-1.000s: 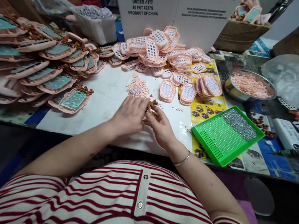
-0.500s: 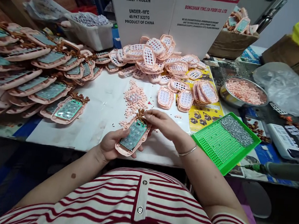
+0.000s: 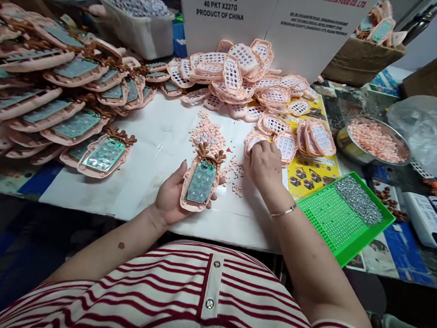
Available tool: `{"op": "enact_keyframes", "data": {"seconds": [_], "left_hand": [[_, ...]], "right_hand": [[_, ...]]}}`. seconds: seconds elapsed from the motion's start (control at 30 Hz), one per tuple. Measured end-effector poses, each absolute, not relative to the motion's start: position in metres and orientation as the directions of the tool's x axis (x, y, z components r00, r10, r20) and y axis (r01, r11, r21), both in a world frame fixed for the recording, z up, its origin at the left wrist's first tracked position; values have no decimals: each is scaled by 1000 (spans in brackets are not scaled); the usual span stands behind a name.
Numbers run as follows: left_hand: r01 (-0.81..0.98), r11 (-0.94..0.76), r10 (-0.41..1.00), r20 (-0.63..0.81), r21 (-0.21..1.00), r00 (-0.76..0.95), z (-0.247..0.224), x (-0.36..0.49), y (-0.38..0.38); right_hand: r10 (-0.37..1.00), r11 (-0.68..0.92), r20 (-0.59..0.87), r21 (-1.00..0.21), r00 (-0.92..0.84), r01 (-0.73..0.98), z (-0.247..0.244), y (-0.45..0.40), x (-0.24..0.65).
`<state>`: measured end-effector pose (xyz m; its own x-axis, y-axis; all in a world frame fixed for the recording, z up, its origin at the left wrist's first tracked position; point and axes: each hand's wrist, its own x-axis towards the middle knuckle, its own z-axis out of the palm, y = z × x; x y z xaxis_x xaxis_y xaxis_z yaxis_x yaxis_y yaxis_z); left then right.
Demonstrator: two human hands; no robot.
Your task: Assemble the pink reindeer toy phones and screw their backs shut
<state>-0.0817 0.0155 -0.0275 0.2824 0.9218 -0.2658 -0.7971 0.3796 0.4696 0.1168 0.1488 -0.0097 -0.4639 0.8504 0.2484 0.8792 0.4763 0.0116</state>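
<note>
The antlered pink shell lies in the left grip, above the near part of the sheet-covered worktop. Its green circuit board faces up and its brown antlers point away from the body. The palm supports it from below, fingers curled beneath and round the far side, the thumb raised beside the rim. That looks like a sound hold: a level shell should let the board sit steady, and a thumb on the rim rather than across the board would leave its face unpressed.

The right grip reaches down onto a perforated pink cover, fingers bent; its fingertips are hidden, so whether they pinch it cannot be told. Taking a single cover by its edge would be tidiest, since others lie close beside it and in the heap beyond.

Small pink pieces are scattered between the two grips, more in a pile past the antlers; a low sweep could drag them. Farther right, a green tray carries small metal pieces.
</note>
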Motion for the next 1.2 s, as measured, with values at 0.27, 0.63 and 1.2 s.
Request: {"op": "enact_keyframes", "data": {"seconds": [0.27, 0.63, 1.2], "left_hand": [[-830, 295, 954, -195, 474, 227, -28, -72, 5], [-685, 438, 899, -257, 582, 356, -26, -66, -20], [-545, 434, 900, -322, 718, 293, -10, -42, -17]], "right_hand": [[299, 807, 425, 364, -854, 464, -8, 49, 147], [868, 409, 315, -892, -384, 193, -18, 11, 166], [748, -556, -201, -710, -633, -432, -44, -1, 162]]}}
